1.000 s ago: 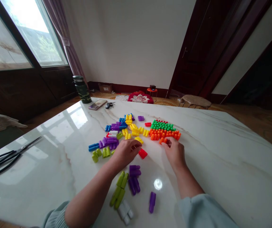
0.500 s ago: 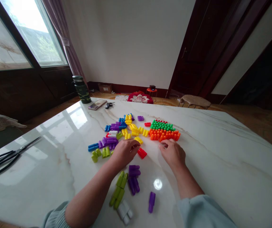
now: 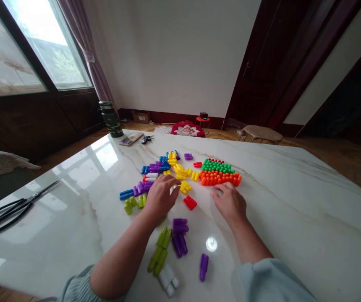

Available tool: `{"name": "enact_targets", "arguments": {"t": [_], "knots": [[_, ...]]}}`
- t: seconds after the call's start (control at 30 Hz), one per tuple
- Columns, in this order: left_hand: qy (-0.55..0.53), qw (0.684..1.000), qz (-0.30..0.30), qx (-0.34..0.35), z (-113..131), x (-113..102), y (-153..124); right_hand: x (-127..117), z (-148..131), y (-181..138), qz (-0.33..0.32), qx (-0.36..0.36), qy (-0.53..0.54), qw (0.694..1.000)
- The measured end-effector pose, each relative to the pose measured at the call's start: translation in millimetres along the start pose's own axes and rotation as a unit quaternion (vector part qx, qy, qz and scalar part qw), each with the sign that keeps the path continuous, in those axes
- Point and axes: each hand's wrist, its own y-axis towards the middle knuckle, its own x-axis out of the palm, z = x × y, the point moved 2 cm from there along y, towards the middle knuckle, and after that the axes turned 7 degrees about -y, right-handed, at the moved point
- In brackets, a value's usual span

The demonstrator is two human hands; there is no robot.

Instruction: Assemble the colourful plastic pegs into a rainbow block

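Note:
My left hand point(image 3: 163, 197) hovers over the loose plastic pieces, thumb and fingers apart with nothing seen between them. Just past its fingertips lie yellow pieces point(image 3: 185, 187). A red piece point(image 3: 190, 203) rests to its right on the table. My right hand point(image 3: 231, 201) is near the front edge of a block of orange pieces point(image 3: 220, 178); its thumb and index finger are bent, with a gap between them. Green pieces point(image 3: 217, 166) stand in rows directly behind the orange ones. Parts of the purple and lime pieces are hidden behind my left hand.
Lime pieces point(image 3: 160, 251), purple pieces point(image 3: 180, 235) and white pieces point(image 3: 168, 279) lie closer to me. Black-handled scissors point(image 3: 19, 207) are at the left. A camouflage bottle point(image 3: 111, 121), a phone point(image 3: 131, 139) and keys point(image 3: 147, 139) stand at the far edge of the marble table point(image 3: 281, 209).
My left hand has moved slightly left and back from the red piece, its fingers opening, so more of the red and yellow pieces shows. The right hand has barely moved.

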Motion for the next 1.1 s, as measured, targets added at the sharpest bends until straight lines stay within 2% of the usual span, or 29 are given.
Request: {"name": "enact_targets", "arguments": {"t": [0.07, 0.13, 0.17, 0.23, 0.33, 0.47, 0.7, 0.97, 1.1], "knots": [[0.072, 0.992, 0.093, -0.044, -8.9, -13.9, 1.7, -0.5, -0.5, -0.3, -0.001, 0.0, 0.007, 1.0], [0.141, 0.971, 0.149, -0.126, -21.6, -26.3, 2.5, -0.3, -1.0, -0.6, -0.002, 0.0, 0.011, 1.0], [0.163, 0.96, 0.151, -0.172, -28.9, -30.6, 2.7, -0.1, -1.2, -0.7, -0.003, 0.0, 0.012, 1.0], [0.175, 0.946, 0.114, -0.246, -43.3, -34.3, 3.3, 0.6, -1.3, -0.8, -0.004, 0.001, 0.014, 1.0], [0.153, 0.942, 0.041, -0.294, -57.6, -32.0, 4.5, 1.6, -1.0, -1.0, -0.003, 0.001, 0.016, 1.0], [0.125, 0.951, -0.023, -0.282, -58.1, -25.3, 5.5, 2.8, -0.2, -0.9, -0.001, -0.002, 0.019, 1.0], [0.15, 0.96, -0.053, -0.229, -46.4, -20.3, 3.6, 2.5, -0.6, -0.6, -0.002, -0.001, 0.013, 1.0], [0.151, 0.968, -0.047, -0.197, -46.2, -15.9, 2.3, 4.9, 0.4, -0.4, -0.004, -0.003, 0.015, 1.0], [0.112, 0.98, -0.01, -0.166, -45.1, -16.2, 3.6, 4.9, 0.3, -0.7, -0.004, -0.007, 0.016, 1.0]]}}
